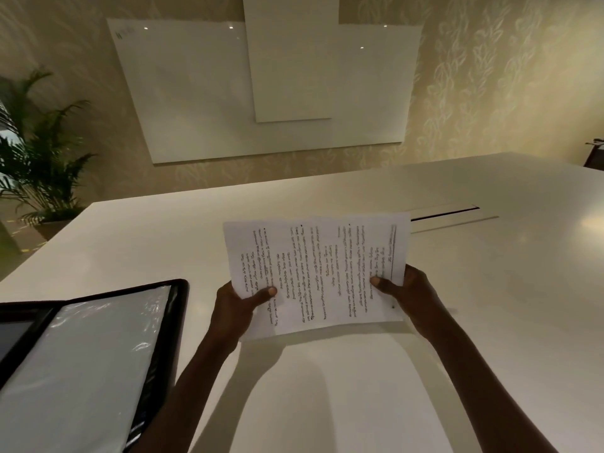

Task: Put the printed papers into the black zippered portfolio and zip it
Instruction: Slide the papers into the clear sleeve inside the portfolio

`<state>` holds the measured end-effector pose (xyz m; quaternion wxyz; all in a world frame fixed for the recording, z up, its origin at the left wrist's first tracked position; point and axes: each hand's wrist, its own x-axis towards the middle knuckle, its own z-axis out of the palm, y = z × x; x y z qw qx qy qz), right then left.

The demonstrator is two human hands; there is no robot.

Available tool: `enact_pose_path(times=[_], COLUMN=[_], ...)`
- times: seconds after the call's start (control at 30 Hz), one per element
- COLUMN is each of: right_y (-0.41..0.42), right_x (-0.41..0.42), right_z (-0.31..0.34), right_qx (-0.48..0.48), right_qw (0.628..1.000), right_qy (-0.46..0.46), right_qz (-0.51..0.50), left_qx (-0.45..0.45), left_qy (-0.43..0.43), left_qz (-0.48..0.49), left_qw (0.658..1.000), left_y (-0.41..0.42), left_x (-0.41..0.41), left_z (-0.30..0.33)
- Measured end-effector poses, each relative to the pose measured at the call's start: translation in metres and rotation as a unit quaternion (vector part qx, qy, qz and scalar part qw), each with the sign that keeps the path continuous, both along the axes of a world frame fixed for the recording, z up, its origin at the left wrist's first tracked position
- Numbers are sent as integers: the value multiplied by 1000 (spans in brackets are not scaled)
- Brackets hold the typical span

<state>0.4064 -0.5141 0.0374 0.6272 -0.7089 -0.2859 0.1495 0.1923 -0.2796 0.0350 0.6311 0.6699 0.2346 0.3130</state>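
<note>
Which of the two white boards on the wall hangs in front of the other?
The narrow upright board in the middle hangs in front. It overlaps the wide glossy board, covers part of it, and its top runs out of the picture.

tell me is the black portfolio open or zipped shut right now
Open. The portfolio lies spread flat on the table, its clear plastic inner sleeve showing.

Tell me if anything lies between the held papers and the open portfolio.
Nothing visible does. Both the left hand and the right hand hold the printed papers above the table; only bare tabletop separates them from the open portfolio to the left.
</note>
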Motion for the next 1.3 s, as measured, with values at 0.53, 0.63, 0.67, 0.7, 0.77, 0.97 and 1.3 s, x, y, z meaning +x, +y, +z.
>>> enact_pose_path(times=[0.53,0.63,0.67,0.7,0.77,0.97,1.3], right_y=[80,103,111,118,132,171,227], right_x=[-98,-119,-126,-133,-145,-177,-216], right_z=[27,26,27,26,26,18,8], right_qx=[56,60,60,59,61,56,90], right_qw=[980,981,981,980,979,975,970], right_qy=[-15,-1,4,8,14,24,84], right_qz=[189,187,187,188,193,215,208], left_qx=[-68,-79,-83,-88,-103,-157,-32], left_qy=[48,64,65,62,48,-24,37], left_qz=[3,39,50,62,101,263,598], left_qw=[997,994,993,992,988,952,800], left_y=[66,80,84,87,94,127,157], left_x=[-136,-159,-166,-174,-187,-238,-326], left_z=[26,26,26,27,26,19,-11])
